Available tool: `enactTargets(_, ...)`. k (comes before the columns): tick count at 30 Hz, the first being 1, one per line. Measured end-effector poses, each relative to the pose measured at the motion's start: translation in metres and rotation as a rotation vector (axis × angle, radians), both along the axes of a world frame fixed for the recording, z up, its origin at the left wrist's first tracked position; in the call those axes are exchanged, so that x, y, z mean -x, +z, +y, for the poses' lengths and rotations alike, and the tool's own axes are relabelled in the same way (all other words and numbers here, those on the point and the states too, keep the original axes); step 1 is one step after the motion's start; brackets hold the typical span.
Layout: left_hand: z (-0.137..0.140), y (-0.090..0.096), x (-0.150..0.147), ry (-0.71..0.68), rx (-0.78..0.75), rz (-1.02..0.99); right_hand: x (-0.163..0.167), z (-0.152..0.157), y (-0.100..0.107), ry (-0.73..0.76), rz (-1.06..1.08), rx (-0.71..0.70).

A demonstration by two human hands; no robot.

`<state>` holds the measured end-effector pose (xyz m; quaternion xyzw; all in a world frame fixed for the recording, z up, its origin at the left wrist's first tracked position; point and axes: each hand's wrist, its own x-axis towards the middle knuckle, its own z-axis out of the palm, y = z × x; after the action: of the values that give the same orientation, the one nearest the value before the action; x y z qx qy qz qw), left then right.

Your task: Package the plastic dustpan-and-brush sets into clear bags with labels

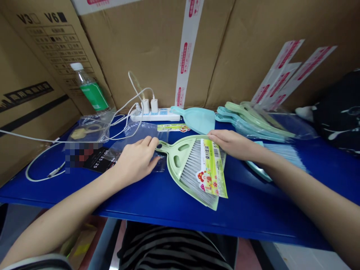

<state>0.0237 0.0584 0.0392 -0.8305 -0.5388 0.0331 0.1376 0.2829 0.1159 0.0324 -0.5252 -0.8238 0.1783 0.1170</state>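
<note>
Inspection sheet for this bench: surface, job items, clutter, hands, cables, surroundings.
Surface: glossy blue tabletop, in use.
Job's things: pale-green plastic dustpan-and-brush set with grey bristles, partly covered by a printed yellow-and-white card; light-blue plastic dustpan behind it.
Clutter: black rectangular screen showing digits; clear bottle with green label.
Left hand: at the set's handle end; grip unclear.
Right hand: at the set's far edge, by the card; grip partly hidden.
Cables: white cables, looped across the left side, near a white power strip.
Surroundings: brown cardboard behind and left.
</note>
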Motion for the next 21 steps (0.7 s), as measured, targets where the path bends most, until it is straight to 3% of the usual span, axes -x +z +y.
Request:
enactTargets(10,0.003,-0.001,-0.002,0.042,0.071,0.097,0.002,-0.007,0.004,0.037,0.042,-0.031)
enactTargets(21,0.000,-0.003,-0.001,-0.303,-0.068,0.060,-0.002,-0.012,0.007,0.054,0.084,-0.047)
